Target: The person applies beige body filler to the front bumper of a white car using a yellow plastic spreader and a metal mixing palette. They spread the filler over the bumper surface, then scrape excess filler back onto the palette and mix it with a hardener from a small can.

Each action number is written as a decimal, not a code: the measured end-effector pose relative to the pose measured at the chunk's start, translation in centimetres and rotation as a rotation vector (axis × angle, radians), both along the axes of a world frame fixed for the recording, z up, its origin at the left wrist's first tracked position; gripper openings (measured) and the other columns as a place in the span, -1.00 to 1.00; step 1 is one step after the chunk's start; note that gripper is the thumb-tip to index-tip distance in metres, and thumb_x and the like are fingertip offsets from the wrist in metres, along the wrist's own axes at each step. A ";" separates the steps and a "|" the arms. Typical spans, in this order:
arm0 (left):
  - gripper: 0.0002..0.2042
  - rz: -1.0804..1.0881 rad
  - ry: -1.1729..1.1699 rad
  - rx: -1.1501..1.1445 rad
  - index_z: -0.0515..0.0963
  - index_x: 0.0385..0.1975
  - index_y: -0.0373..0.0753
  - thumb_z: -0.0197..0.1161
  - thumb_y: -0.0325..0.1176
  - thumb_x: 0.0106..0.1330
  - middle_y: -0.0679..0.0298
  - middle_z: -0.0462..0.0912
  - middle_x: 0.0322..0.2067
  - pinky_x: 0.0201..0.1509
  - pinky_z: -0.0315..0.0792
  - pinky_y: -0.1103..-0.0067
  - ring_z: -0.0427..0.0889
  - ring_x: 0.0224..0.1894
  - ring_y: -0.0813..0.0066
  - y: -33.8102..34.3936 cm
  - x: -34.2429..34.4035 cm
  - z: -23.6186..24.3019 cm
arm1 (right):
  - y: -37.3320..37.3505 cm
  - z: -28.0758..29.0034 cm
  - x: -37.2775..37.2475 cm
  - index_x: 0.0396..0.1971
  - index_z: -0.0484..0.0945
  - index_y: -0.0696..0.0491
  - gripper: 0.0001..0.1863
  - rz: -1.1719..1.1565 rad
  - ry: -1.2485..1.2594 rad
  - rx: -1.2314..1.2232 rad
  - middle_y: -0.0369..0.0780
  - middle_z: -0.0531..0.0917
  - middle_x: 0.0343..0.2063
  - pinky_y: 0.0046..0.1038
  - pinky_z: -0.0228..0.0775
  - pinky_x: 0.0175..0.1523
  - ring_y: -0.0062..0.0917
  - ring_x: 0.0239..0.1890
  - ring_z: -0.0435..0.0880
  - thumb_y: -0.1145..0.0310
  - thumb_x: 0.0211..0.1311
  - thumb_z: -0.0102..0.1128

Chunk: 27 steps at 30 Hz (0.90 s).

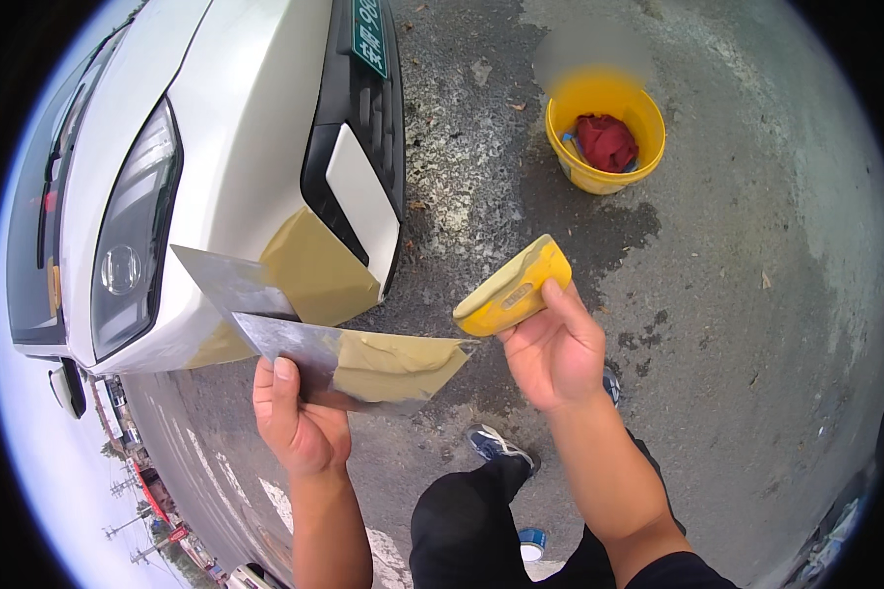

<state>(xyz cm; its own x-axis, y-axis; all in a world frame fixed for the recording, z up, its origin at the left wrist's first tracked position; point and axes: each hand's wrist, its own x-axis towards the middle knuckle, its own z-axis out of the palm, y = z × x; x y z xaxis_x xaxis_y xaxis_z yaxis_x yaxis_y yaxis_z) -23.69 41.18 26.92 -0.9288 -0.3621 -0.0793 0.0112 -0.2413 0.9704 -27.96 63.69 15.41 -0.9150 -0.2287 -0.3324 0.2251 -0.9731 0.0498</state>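
Observation:
My left hand [300, 422] grips a thin grey putty plate [290, 342], thumb on top. A thick smear of olive-yellow putty [393, 367] covers its right part. Behind it another grey flat piece [226, 285] angles up to the left; whether both are one sheet I cannot tell. My right hand [560, 344] pinches a yellow putty spreader [513, 302] with putty along its upper edge, raised to the right of the plate and apart from it. Beyond them is a white car's front bumper [255, 187], its lower corner coated with olive-yellow filler [319, 270].
A headlight [133, 231] and a black grille [371, 98] flank the bumper. On the asphalt stands a yellow bucket [614, 183] with a dark red cloth [607, 142] inside, beside a dark wet patch. A small blue can [532, 542] is near my legs.

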 end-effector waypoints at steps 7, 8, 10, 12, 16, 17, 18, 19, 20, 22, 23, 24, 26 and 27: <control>-0.77 0.069 0.152 -0.015 0.50 0.06 -0.42 0.09 -0.42 0.54 0.13 0.68 0.02 0.27 0.46 0.42 0.64 0.06 0.38 -2.4 4.0 -7.0 | -3.6 -3.1 1.5 0.21 0.52 0.08 -0.64 0.083 0.350 -0.015 -0.19 0.65 0.13 -0.16 0.36 0.37 -0.33 0.23 0.59 0.43 0.49 0.02; -0.78 0.060 0.200 -0.006 0.51 0.04 -0.42 0.09 -0.43 0.54 0.13 0.69 0.00 0.25 0.48 0.43 0.65 0.05 0.39 -3.2 4.5 -8.1 | -4.2 -4.1 1.7 0.21 0.54 0.08 -0.64 0.103 0.439 0.002 -0.19 0.66 0.13 -0.15 0.37 0.36 -0.32 0.22 0.60 0.43 0.49 0.02; -0.82 0.152 0.239 -0.055 0.54 -0.01 -0.40 0.12 -0.46 0.53 0.16 0.71 -0.06 0.19 0.51 0.46 0.67 -0.02 0.43 -4.4 5.6 -10.5 | -5.4 -6.2 1.9 0.19 0.56 0.11 -0.64 0.168 0.622 0.136 -0.15 0.67 0.12 -0.22 0.41 0.32 -0.38 0.17 0.63 0.46 0.46 0.07; -0.83 0.202 0.298 -0.103 0.55 -0.02 -0.39 0.13 -0.47 0.52 0.17 0.71 -0.07 0.17 0.52 0.48 0.67 -0.03 0.44 -5.7 7.0 -13.1 | -6.5 -8.4 2.3 0.18 0.59 0.14 -0.64 0.231 0.814 0.284 -0.11 0.67 0.11 -0.30 0.44 0.28 -0.44 0.12 0.65 0.50 0.43 0.12; -0.85 0.252 0.434 -0.156 0.55 -0.03 -0.38 0.14 -0.47 0.52 0.18 0.71 -0.09 0.14 0.53 0.48 0.67 -0.06 0.46 -8.5 10.2 -17.5 | -7.3 -11.6 1.8 0.05 0.67 0.20 -0.72 0.344 1.244 0.750 -0.19 0.71 -0.14 -0.43 0.54 -0.02 -0.57 -0.12 0.66 0.47 0.43 0.18; -0.85 0.274 0.464 -0.171 0.55 -0.04 -0.38 0.14 -0.47 0.52 0.18 0.71 -0.09 0.13 0.54 0.48 0.68 -0.07 0.46 -9.1 11.0 -18.3 | -7.4 -12.1 1.6 -0.01 0.69 0.21 -0.74 0.416 1.288 0.904 -0.23 0.69 -0.25 -0.42 0.53 -0.13 -0.57 -0.24 0.64 0.44 0.39 0.21; -0.86 0.300 0.487 -0.178 0.55 -0.05 -0.37 0.14 -0.47 0.53 0.18 0.71 -0.09 0.13 0.54 0.48 0.68 -0.07 0.45 -9.7 11.8 -18.9 | -7.5 -12.4 1.4 -0.01 0.69 0.20 -0.74 0.384 1.380 1.071 -0.23 0.69 -0.26 -0.43 0.53 -0.14 -0.57 -0.25 0.65 0.44 0.38 0.21; -0.87 0.347 0.520 -0.178 0.55 -0.07 -0.38 0.16 -0.47 0.52 0.18 0.71 -0.11 0.11 0.54 0.49 0.67 -0.08 0.46 -10.1 12.6 -19.4 | -7.8 -12.5 1.4 -0.02 0.69 0.20 -0.74 0.371 1.469 1.229 -0.22 0.69 -0.27 -0.44 0.53 -0.14 -0.57 -0.26 0.65 0.44 0.37 0.21; -0.87 0.393 0.547 -0.168 0.55 -0.08 -0.39 0.18 -0.48 0.51 0.19 0.70 -0.12 0.10 0.54 0.49 0.67 -0.09 0.47 -10.5 13.3 -19.8 | -8.1 -12.5 1.5 -0.03 0.68 0.19 -0.74 0.365 1.521 1.411 -0.22 0.69 -0.28 -0.45 0.53 -0.15 -0.57 -0.27 0.65 0.44 0.36 0.21; -0.88 0.465 0.575 -0.188 0.54 -0.11 -0.39 0.20 -0.48 0.50 0.20 0.69 -0.14 0.09 0.54 0.50 0.65 -0.10 0.48 -10.9 14.3 -20.1 | -9.6 -12.4 2.8 -0.09 0.71 0.18 -0.77 0.195 1.311 1.497 -0.23 0.70 -0.25 -0.51 0.52 -0.11 -0.58 -0.25 0.67 0.42 0.35 0.21; -0.89 0.500 0.577 -0.216 0.53 -0.11 -0.39 0.20 -0.47 0.50 0.21 0.68 -0.14 0.10 0.54 0.50 0.64 -0.10 0.49 -10.9 14.7 -20.2 | -10.6 -12.2 3.6 -0.08 0.71 0.18 -0.76 0.135 1.185 1.436 -0.22 0.70 -0.26 -0.50 0.52 -0.12 -0.58 -0.26 0.67 0.42 0.35 0.22; -0.89 0.531 0.580 -0.241 0.53 -0.12 -0.38 0.19 -0.47 0.51 0.21 0.67 -0.15 0.10 0.53 0.50 0.63 -0.10 0.50 -10.8 15.1 -20.4 | -11.5 -12.0 4.6 -0.08 0.71 0.17 -0.76 0.141 1.019 1.386 -0.21 0.70 -0.28 -0.50 0.52 -0.12 -0.57 -0.27 0.67 0.41 0.35 0.22; -0.90 0.574 0.576 -0.323 0.53 -0.14 -0.39 0.19 -0.47 0.51 0.24 0.65 -0.17 0.07 0.49 0.56 0.59 -0.12 0.56 -10.7 15.8 -20.7 | -12.9 -11.6 6.4 -0.04 0.70 0.17 -0.73 0.083 1.066 1.384 -0.20 0.69 -0.30 -0.49 0.51 -0.16 -0.57 -0.30 0.66 0.37 0.34 0.24; -0.90 0.583 0.570 -0.364 0.53 -0.15 -0.39 0.20 -0.47 0.51 0.25 0.65 -0.17 0.06 0.48 0.58 0.58 -0.13 0.57 -10.7 16.2 -20.9 | -13.3 -11.4 7.3 -0.03 0.70 0.18 -0.72 0.087 1.101 1.444 -0.20 0.69 -0.30 -0.48 0.51 -0.16 -0.58 -0.31 0.66 0.37 0.34 0.25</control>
